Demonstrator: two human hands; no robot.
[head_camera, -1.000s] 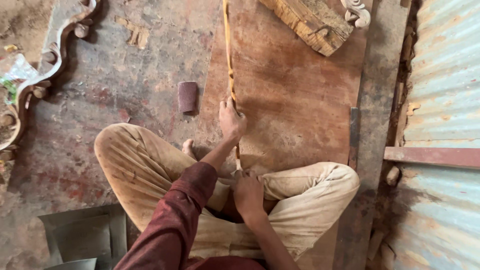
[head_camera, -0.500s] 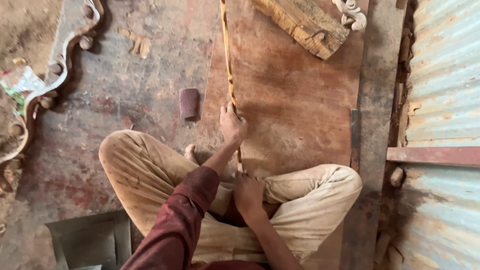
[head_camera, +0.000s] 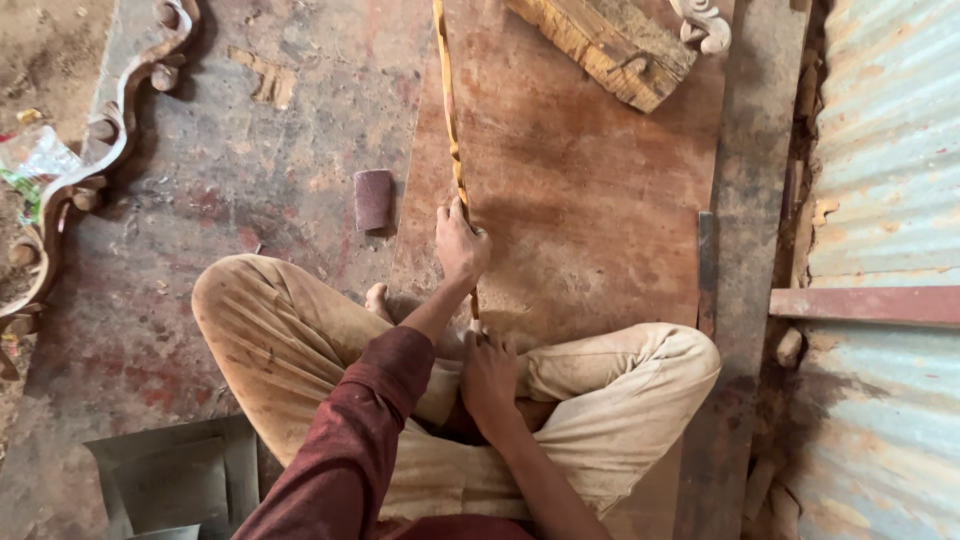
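Person sits cross-legged on the floor (head_camera: 250, 200), a long thin carved wood strip (head_camera: 448, 110) running away from the lap along the left edge of a brown plywood sheet (head_camera: 590, 200). Left hand (head_camera: 462, 245) is out front, grip closed round the strip, thumb side up, pressing it down on the sheet. Right hand (head_camera: 490, 375) sits back in the lap at the near end of the strip, fingers curled shut on it; can't tell if there's abrasive under the palm.

A small roll of sandpaper (head_camera: 373, 199) lies on the floor just left of the sheet, near the left hand but not touching. Rough wood block (head_camera: 605, 45) and a white carved scroll piece (head_camera: 705, 22) at the far end of the sheet, well apart. Curvy carved frame (head_camera: 90, 170) off to the left.

To do this well, I'd say: keep the near end pinned firm w/ the right hand, left hand rubbing along the strip, light pressure. It's thin & would prob. snap if bent off the sheet.

Vs half a sec ago: hands and strip look much the same, left hand at about the same spot. Camera has tilted a touch, so less of the curvy frame shows at top left.
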